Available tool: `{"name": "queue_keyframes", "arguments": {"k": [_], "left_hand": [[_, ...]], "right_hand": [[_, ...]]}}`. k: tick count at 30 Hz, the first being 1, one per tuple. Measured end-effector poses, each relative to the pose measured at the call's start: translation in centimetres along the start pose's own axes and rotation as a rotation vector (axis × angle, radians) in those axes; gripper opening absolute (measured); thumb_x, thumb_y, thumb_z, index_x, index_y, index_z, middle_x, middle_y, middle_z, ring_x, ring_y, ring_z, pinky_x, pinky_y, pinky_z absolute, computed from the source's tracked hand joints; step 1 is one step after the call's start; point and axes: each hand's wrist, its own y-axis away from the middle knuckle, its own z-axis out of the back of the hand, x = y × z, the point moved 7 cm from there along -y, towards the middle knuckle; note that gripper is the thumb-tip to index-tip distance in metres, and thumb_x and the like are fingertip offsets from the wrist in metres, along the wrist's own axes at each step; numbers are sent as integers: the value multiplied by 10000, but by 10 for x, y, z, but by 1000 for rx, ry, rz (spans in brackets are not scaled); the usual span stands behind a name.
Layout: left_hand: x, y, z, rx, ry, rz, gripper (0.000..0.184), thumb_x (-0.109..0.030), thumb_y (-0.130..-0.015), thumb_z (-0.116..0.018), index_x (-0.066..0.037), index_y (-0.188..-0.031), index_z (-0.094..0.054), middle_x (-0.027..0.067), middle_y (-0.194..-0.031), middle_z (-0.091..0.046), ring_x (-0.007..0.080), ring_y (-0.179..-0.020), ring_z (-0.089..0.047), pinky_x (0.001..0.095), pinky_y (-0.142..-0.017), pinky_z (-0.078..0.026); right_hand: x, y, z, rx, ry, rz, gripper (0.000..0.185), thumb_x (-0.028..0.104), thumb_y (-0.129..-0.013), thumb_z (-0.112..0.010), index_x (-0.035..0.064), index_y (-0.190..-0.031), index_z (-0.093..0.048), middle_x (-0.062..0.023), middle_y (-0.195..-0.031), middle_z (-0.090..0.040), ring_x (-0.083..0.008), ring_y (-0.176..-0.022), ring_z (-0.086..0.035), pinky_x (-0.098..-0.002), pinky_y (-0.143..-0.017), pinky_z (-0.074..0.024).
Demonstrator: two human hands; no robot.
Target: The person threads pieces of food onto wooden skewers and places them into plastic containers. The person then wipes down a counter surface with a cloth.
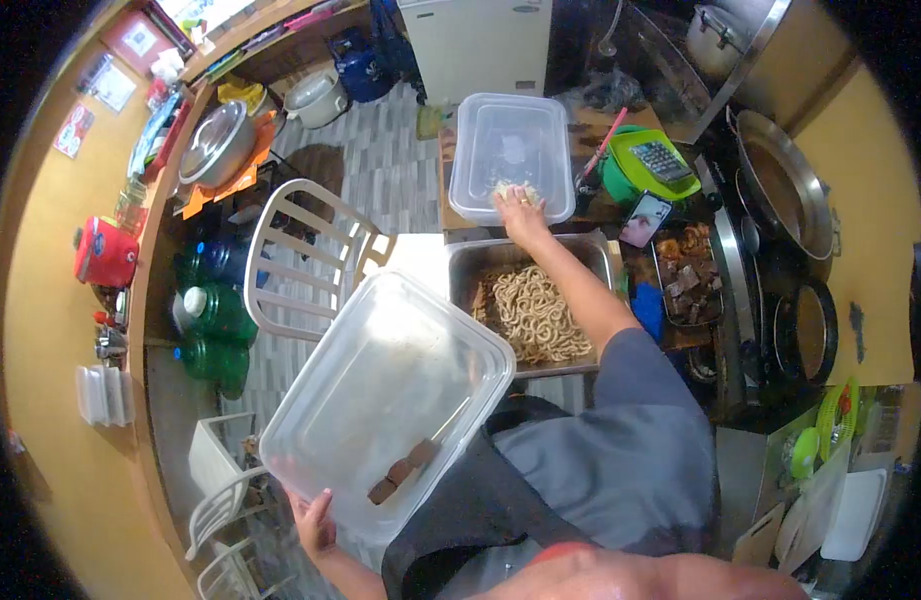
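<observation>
My left hand (pixel 314 522) grips the lower left corner of a clear plastic tub (pixel 381 350), which is tilted near my body. Inside that tub, a few brown cubes (pixel 401 472) sit in line with a thin pale stick (pixel 451 418). My right hand (pixel 521 212) reaches into the near end of another clear plastic tub (pixel 511 120), its fingers apart over a small pale, crumbly heap (pixel 509 188). Under my right forearm is a metal tray (pixel 466 270) with beige, coiled, rope-like pieces (pixel 536 310) and smaller brown pieces at its left.
A white slatted chair (pixel 301 260) stands left of the tray. On the right are a phone (pixel 645 218), a green container (pixel 621 180), a pan of brown chunks (pixel 693 285) and a large wok (pixel 816 200). Green bottles (pixel 221 325) stand at left.
</observation>
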Motion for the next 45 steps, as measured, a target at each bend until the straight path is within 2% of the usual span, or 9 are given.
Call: {"name": "queue_keyframes", "arguments": {"k": [11,17,19,22,28,34,38,40,45], "left_hand": [[1,-4,-1,27,-20,-8,869,59,-620,-558,-70,-1386,-169,115,-1384,-271,262,-1256,-278,358,-1035,-201],[-4,1,-6,34,19,-19,855,41,-622,-564,-66,-1382,-186,112,-1382,-275,260,-1255,-278,347,-1029,-208],[-3,1,-5,40,9,-41,845,29,-627,-568,-58,-1378,-193,111,-1369,-290,258,-1245,-290,344,-1025,-213],[-3,4,-7,59,14,-54,836,18,-637,-568,-56,-1379,-192,109,-1372,-286,252,-1240,-296,341,-1018,-226],[6,-32,1,201,-189,-28,754,-83,-749,-587,-46,-1381,-177,98,-1406,-238,251,-1252,-281,347,-1013,-236],[-79,-91,-36,100,264,-306,713,-563,-871,-316,-126,-1402,-128,116,-1459,-83,273,-1339,-87,468,-1054,-54],[-91,-80,-64,113,159,-372,693,-560,-867,-331,-172,-1405,-131,108,-1465,-52,291,-1342,-66,545,-1025,-26],[-68,-80,-78,127,113,-340,678,-556,-867,-336,-195,-1405,-137,105,-1466,-49,297,-1342,-60,550,-1023,-14],[-14,-58,-94,-62,92,-243,656,-544,-860,-369,-232,-1399,-166,111,-1465,-31,321,-1341,-26,565,-1021,-27]], "right_hand": [[-5,5,2,202,-76,-115,543,105,-827,-445,240,-1336,-314,-111,-1433,-177,-297,-1321,-174,-646,-981,-169],[42,43,43,-47,-512,131,393,229,-839,-527,124,-1216,-491,-182,-1231,-477,-278,-1151,-455,-446,-952,-364],[99,116,85,586,-1157,79,466,416,-830,-548,30,-1090,-569,-199,-1022,-597,-279,-972,-573,-356,-854,-440],[120,170,117,316,-748,387,508,350,-801,-594,30,-1181,-489,-183,-1048,-592,-293,-966,-570,-342,-856,-441],[92,178,129,112,-996,368,454,213,-748,-579,18,-1151,-502,-200,-1045,-586,-267,-961,-575,-358,-837,-446],[30,143,252,-13,-941,48,377,108,-778,-571,17,-1140,-514,-41,-820,-636,-77,-557,-528,-224,-496,-439],[-53,83,344,-428,-796,179,265,106,-754,-580,3,-998,-575,-56,-777,-627,-130,-615,-563,-286,-540,-464],[-117,49,391,-616,-509,53,292,172,-713,-631,33,-968,-605,-163,-864,-633,-290,-708,-600,-385,-635,-478],[-263,-59,422,-726,-654,167,258,130,-709,-601,-25,-915,-609,-119,-769,-635,-211,-702,-608,-354,-612,-474]]}}
